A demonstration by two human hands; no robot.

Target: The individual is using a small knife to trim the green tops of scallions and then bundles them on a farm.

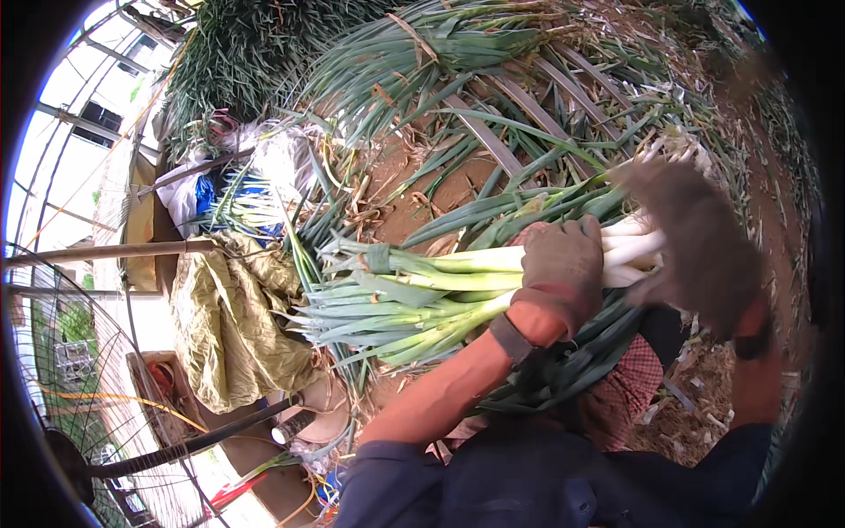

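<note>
My left hand (563, 268), in a brown work glove, is wrapped round a bunch of green onions (431, 299). Their green leaf ends point left, and the white stalks (629, 246) stick out to the right of the glove. At those white ends is my right hand (695, 242), also gloved and smeared by motion. Its fingers do not show clearly, so I cannot tell whether it touches the stalks. More green onion leaves (563, 370) lie under my left forearm, across the checked cloth (629, 378) at my lap.
A large pile of green onions (431, 53) lies at the far side, beside wooden slats (488, 136) on bare soil. To the left are a crumpled olive-yellow cloth (233, 317), a wooden pole (106, 253) and a wire frame (79, 378). Peelings (695, 422) litter the ground.
</note>
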